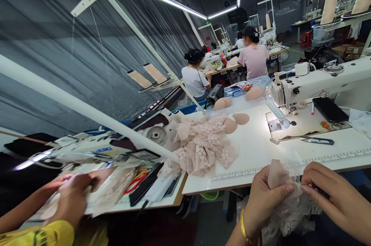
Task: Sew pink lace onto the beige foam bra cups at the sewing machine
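Observation:
My left hand [265, 199], with a gold bangle on the wrist, pinches a piece of pale pink lace fabric [279, 178] between thumb and fingers just below the table's front edge. My right hand [337, 195] grips the same fabric from the right, fingers closed. More of the lace [290, 215] hangs down over my lap. In front of me stands a white sewing machine [319, 81] with a lit needle plate [278, 124].
A heap of pink lace [203, 143] and beige bra cups [236, 122] lie on the white table [255, 149]. Thread snips [314, 139] and a black phone [330, 109] lie near the machine. A co-worker's hands [72, 195] handle fabric at the left. Two people sew farther back.

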